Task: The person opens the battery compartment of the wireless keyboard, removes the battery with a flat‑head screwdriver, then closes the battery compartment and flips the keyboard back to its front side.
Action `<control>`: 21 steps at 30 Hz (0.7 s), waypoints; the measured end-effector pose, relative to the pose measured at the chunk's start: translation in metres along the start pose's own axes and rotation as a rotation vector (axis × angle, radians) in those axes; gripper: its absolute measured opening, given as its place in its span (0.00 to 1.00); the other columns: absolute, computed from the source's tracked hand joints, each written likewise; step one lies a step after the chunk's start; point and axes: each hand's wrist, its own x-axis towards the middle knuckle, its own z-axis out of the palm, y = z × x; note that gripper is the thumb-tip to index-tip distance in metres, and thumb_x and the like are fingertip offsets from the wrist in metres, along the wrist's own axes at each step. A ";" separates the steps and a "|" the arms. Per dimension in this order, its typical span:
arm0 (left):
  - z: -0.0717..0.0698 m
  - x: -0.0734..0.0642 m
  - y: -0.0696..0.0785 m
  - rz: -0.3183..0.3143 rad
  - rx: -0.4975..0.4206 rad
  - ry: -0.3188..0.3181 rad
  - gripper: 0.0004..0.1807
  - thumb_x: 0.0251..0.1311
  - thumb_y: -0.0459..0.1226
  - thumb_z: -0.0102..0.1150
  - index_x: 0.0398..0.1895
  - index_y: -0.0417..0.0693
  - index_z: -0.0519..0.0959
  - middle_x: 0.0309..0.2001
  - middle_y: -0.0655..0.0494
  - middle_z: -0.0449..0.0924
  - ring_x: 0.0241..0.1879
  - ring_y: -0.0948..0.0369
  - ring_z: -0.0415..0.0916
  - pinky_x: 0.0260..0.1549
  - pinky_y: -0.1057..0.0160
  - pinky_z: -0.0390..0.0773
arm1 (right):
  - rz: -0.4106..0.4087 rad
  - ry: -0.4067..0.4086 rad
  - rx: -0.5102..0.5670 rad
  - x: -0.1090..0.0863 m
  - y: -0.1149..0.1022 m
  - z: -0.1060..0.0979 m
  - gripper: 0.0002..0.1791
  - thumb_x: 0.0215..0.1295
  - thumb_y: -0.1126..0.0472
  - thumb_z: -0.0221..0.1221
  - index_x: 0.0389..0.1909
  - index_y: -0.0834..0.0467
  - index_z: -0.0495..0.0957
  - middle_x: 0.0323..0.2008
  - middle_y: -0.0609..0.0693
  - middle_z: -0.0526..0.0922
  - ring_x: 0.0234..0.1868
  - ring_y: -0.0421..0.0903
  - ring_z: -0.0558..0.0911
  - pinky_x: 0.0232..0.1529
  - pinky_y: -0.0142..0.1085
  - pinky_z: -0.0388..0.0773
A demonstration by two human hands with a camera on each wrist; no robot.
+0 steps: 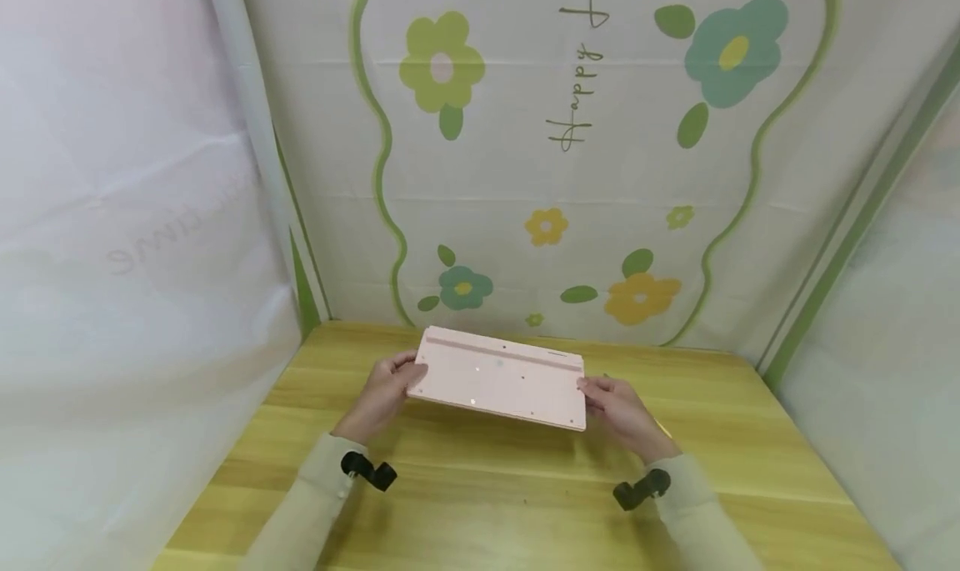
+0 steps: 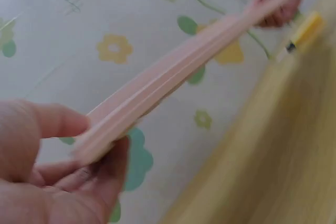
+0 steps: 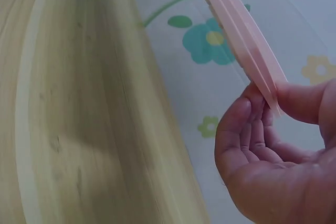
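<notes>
A thin pink keyboard (image 1: 498,379) is held up over the table, its underside facing the head camera. A raised ridge runs along its far edge, and small screw holes dot the panel. My left hand (image 1: 386,392) pinches the left end, thumb on the underside and fingers behind. At the other end, my right hand (image 1: 618,408) grips the edge between thumb and curled fingers. The right wrist view shows the keyboard (image 3: 247,40) nearly edge-on, with small bumps along one side. Its key side is mostly hidden.
The wood-grain table (image 1: 480,488) lies below both hands. A slim yellow thing with a dark tip (image 2: 307,31) lies on it near the right hand, mostly hidden by the right wrist in the head view. A flowered white curtain (image 1: 487,162) stands behind, with white sheets at both sides.
</notes>
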 end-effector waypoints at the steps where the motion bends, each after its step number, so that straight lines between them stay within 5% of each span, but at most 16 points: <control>1: -0.004 0.000 -0.002 -0.017 0.098 -0.016 0.26 0.77 0.35 0.57 0.72 0.30 0.70 0.58 0.45 0.81 0.46 0.64 0.82 0.46 0.70 0.86 | -0.002 -0.008 -0.028 -0.001 -0.001 -0.004 0.25 0.83 0.59 0.53 0.65 0.78 0.71 0.49 0.50 0.83 0.48 0.38 0.85 0.53 0.31 0.86; 4: -0.013 -0.002 -0.010 -0.051 0.298 -0.054 0.23 0.74 0.38 0.63 0.66 0.33 0.77 0.53 0.45 0.85 0.46 0.62 0.83 0.51 0.60 0.88 | 0.011 0.002 -0.094 -0.005 -0.001 -0.010 0.23 0.82 0.59 0.54 0.62 0.77 0.74 0.52 0.53 0.83 0.48 0.38 0.85 0.54 0.33 0.87; 8: -0.017 -0.004 -0.024 -0.042 0.419 -0.097 0.19 0.72 0.39 0.66 0.57 0.33 0.82 0.49 0.43 0.85 0.43 0.59 0.84 0.52 0.49 0.89 | 0.013 0.010 -0.193 -0.009 0.003 -0.014 0.19 0.81 0.58 0.57 0.52 0.75 0.80 0.50 0.55 0.84 0.48 0.40 0.85 0.54 0.35 0.87; 12: -0.016 -0.003 -0.036 -0.011 0.477 -0.089 0.13 0.71 0.36 0.67 0.50 0.34 0.85 0.45 0.44 0.86 0.41 0.60 0.82 0.46 0.54 0.90 | 0.000 0.027 -0.272 -0.010 0.012 -0.015 0.16 0.80 0.60 0.58 0.46 0.73 0.81 0.49 0.58 0.85 0.47 0.42 0.85 0.52 0.37 0.88; 21: -0.004 -0.001 -0.048 0.010 0.654 0.050 0.04 0.65 0.33 0.72 0.40 0.41 0.89 0.38 0.52 0.88 0.37 0.61 0.80 0.35 0.68 0.82 | 0.023 0.127 -0.427 -0.008 0.025 -0.007 0.16 0.77 0.63 0.60 0.48 0.75 0.84 0.48 0.65 0.89 0.43 0.46 0.88 0.46 0.41 0.91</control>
